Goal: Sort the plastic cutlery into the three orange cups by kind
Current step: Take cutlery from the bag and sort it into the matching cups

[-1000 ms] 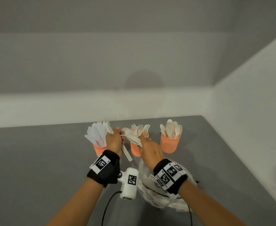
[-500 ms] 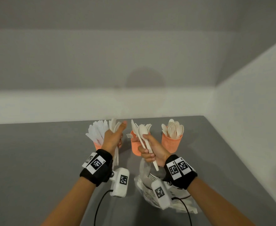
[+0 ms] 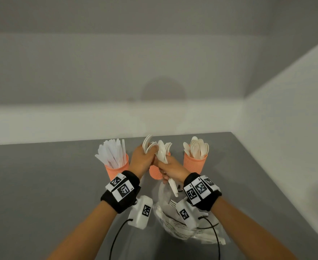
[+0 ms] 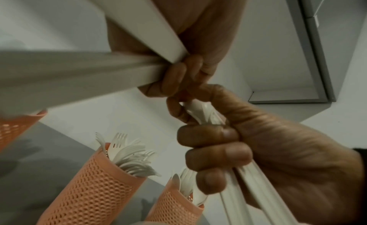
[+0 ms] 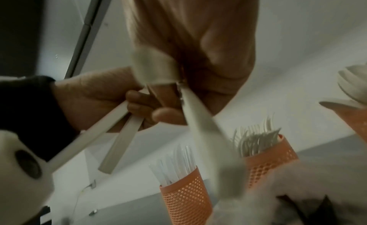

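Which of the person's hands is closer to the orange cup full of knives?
Left. The left hand is raised just right of the knife cup, gripping cutlery. The right hand is farther right, in front of the middle cup, also gripping cutlery.

Both arms reach forward, side by side, and the two hands meet in the middle, up in the air. The left hand (image 3: 142, 162) is raised with its back toward the head camera, and its fingers (image 4: 174, 77) are curled tight around some white cutlery. The right hand (image 3: 173, 170) sits just beside it, a little lower, touching it. Its fingers (image 4: 216, 156) are curled around a bunch of white cutlery too, with the thumb pressed on top. Each wrist wears a black band with black-and-white square tags, and a small white camera box hangs under each wrist.
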Demonstrator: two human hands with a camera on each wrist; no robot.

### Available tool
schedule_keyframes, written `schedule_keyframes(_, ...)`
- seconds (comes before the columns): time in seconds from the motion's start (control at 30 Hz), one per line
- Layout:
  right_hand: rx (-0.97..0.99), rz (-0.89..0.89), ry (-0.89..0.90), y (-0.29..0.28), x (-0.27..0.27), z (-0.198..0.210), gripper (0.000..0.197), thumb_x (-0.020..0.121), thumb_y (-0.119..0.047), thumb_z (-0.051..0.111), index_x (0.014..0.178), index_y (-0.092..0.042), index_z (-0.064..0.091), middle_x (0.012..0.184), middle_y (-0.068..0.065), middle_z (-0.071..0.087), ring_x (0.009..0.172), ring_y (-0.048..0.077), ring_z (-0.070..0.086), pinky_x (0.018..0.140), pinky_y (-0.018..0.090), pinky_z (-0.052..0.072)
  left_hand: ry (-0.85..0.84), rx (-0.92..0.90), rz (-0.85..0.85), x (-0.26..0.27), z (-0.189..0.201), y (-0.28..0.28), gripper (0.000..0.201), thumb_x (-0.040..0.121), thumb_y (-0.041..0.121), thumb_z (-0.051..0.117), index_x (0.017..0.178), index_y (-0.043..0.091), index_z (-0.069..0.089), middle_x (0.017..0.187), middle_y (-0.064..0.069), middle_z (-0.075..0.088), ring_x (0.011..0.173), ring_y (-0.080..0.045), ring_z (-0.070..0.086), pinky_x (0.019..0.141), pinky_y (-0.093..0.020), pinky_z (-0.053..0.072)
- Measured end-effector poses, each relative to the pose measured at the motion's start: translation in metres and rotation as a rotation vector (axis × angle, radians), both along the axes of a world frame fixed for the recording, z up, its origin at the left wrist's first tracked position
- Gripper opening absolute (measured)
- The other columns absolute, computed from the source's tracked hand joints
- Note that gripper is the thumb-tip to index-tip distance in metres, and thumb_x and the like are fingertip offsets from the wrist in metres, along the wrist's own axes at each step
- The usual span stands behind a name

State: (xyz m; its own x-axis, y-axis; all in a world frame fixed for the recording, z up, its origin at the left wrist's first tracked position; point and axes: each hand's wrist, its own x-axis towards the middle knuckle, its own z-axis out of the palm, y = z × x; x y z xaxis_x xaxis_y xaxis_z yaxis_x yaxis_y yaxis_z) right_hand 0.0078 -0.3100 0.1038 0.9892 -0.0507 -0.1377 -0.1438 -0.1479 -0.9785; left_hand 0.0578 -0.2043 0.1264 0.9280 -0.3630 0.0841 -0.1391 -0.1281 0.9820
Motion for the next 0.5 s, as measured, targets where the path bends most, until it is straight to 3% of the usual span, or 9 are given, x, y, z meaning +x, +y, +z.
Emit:
schedule_keyframes(0.1, -0.071, 0.018, -0.050, -0.006, 0.002, 0.003, 0.023, 0.095, -0.022, 0.051, 0.073, -0.015, 0.051, 0.044, -0.002, 0.036, 0.030, 0.005, 0.032, 0.032, 0.018, 0.032, -0.002, -0.013, -0.017, 0.000, 0.005, -0.004, 0.029, 0.085, 0.022, 0.065, 0.061, 0.015, 0.051, 0.035, 0.011, 0.047, 0.029, 0.002, 0.043, 0.034, -0.008, 0.030)
schedule_keyframes(0.17, -0.140, 0.052, -0.072, -0.011, 0.002, 0.007, 0.020, 0.095, -0.021, 0.052, 0.075, -0.016, 0.053, 0.048, 0.002, 0.038, 0.030, 0.005, 0.033, 0.033, 0.018, 0.030, -0.021, 0.024, -0.021, 0.003, 0.007, -0.007, 0.021, 0.079, 0.025, 0.072, 0.073, 0.013, 0.056, 0.048, 0.011, 0.054, 0.032, 0.004, 0.047, 0.035, -0.007, 0.032)
schedule_keyframes(0.23, -0.210, 0.082, -0.090, -0.016, 0.002, 0.010, 0.023, 0.093, -0.026, 0.055, 0.071, -0.020, 0.054, 0.050, 0.004, 0.042, 0.030, 0.006, 0.038, 0.035, 0.018, 0.033, -0.042, 0.046, -0.033, 0.008, 0.009, -0.010, 0.019, 0.077, 0.024, 0.074, 0.074, 0.014, 0.058, 0.055, 0.006, 0.057, 0.037, 0.005, 0.051, 0.038, -0.008, 0.036)
schedule_keyframes(0.33, -0.314, 0.095, -0.078, -0.027, 0.005, 0.015, 0.023, 0.090, -0.031, 0.059, 0.069, -0.022, 0.055, 0.050, 0.002, 0.049, 0.032, 0.007, 0.047, 0.041, 0.019, 0.040, -0.096, 0.111, -0.080, 0.014, 0.012, -0.017, 0.020, 0.078, 0.021, 0.072, 0.065, 0.018, 0.057, 0.051, 0.009, 0.058, 0.043, 0.003, 0.053, 0.048, -0.014, 0.041)
schedule_keyframes(0.5, -0.399, -0.034, -0.082, -0.048, 0.017, 0.023, 0.027, 0.089, -0.006, 0.056, 0.068, -0.023, 0.052, 0.046, -0.009, 0.055, 0.035, -0.003, 0.052, 0.049, 0.018, 0.044, -0.256, 0.286, -0.114, 0.020, 0.021, -0.042, 0.018, 0.076, 0.020, 0.070, 0.087, 0.012, 0.059, 0.069, 0.005, 0.059, 0.067, -0.013, 0.058, 0.061, -0.020, 0.045)
